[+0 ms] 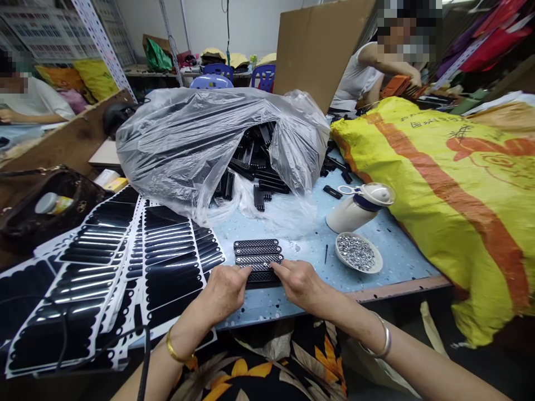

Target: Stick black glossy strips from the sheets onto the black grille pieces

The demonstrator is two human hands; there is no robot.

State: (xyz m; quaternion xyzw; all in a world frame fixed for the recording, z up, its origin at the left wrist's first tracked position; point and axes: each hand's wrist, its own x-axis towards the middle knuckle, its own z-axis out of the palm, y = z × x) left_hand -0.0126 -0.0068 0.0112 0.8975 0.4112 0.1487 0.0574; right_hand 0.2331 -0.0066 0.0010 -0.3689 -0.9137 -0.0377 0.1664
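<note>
A row of black textured strips (258, 246) lies on the blue speckled table in front of me, with small silver fasteners at the strips' ends. My left hand (228, 289) is closed, its fingertips pressed to the left end of one of the nearer strips. At the right end of the row, my right hand (303, 285) has curled fingers, with the index fingertip and thumb on a strip beside a fastener. Anything tiny under the fingertips is hidden. To the right, a white bowl (377, 266) holds many small silver fasteners, and a thin dark pin (326, 254) lies nearby.
A large clear plastic bag (175, 145) of black parts (261, 150) fills the back. Sheets of glossy black strips (167, 262) cover the left. A white lidded cup (349, 214) stands before a yellow sack (451, 184). Co-workers (355, 78) sit beyond.
</note>
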